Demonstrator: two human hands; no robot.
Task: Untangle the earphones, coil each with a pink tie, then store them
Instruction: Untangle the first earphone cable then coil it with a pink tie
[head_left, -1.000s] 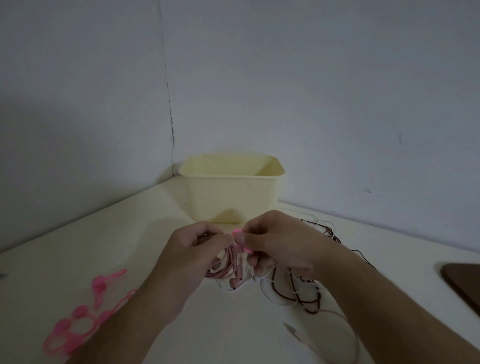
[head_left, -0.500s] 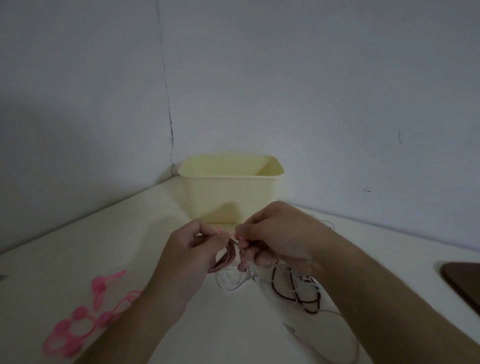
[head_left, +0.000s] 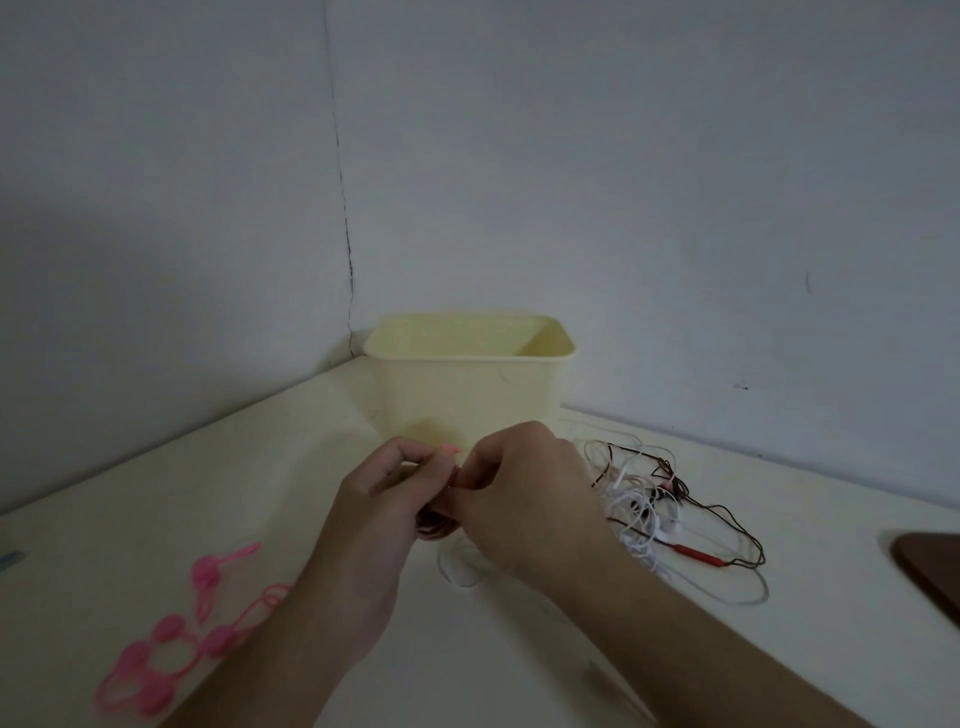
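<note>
My left hand (head_left: 387, 493) and my right hand (head_left: 524, 493) meet in front of the cream bin (head_left: 467, 384). Together they pinch a pink tie (head_left: 451, 451) wrapped around a small pinkish earphone coil (head_left: 434, 525), which is mostly hidden between my fingers. A white cable loop (head_left: 457, 574) hangs below my right hand onto the table. To the right lies a tangle of white and dark brown earphones (head_left: 649, 499) with a red inline piece (head_left: 698, 555).
Several spare pink ties (head_left: 171, 644) lie at the front left of the cream table. A dark brown object (head_left: 930, 571) sits at the right edge. The bin stands in the wall corner.
Both hands have drawn closer together and now cover most of the pinkish coil. The tangle at the right, earlier partly behind my right hand, is now in plain sight.
</note>
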